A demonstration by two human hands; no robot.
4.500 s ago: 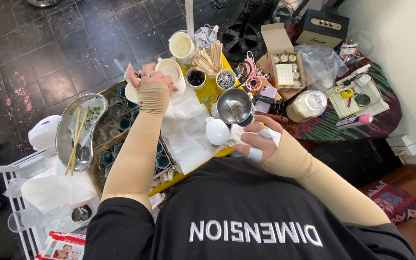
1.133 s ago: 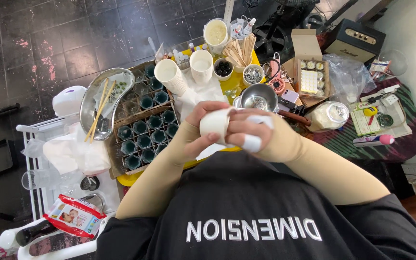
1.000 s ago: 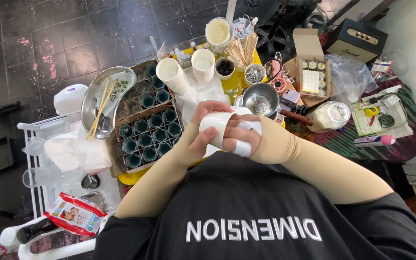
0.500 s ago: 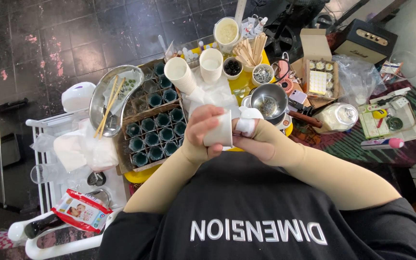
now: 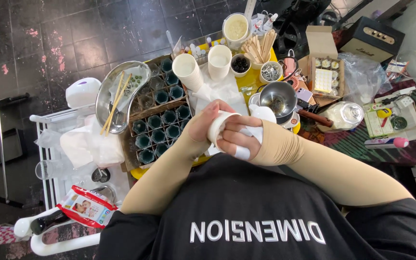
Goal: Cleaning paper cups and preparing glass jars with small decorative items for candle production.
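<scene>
While both hands were already joined on the white cup a second ago, they now sit a little lower and nearer the black shirt, and the cup has turned so its open rim faces left; the left hand wraps the white cup from the side, its fingers curled and pressed against the wall, whereas the right hand bunches a white tissue at the cup's far side, its fingers bent and closed on the paper, one fingertip capped in white; by the look of it this is a wiping of the cup, carried on with a fresh grip rather than finished, since the cup is held above the yellow table and not set down among the others; beyond the hands stand two more white cups on a spread of tissue, a crate of small dark-green jars to the left with a metal tray holding sticks, and a steel bowl just beyond the right wrist.
</scene>
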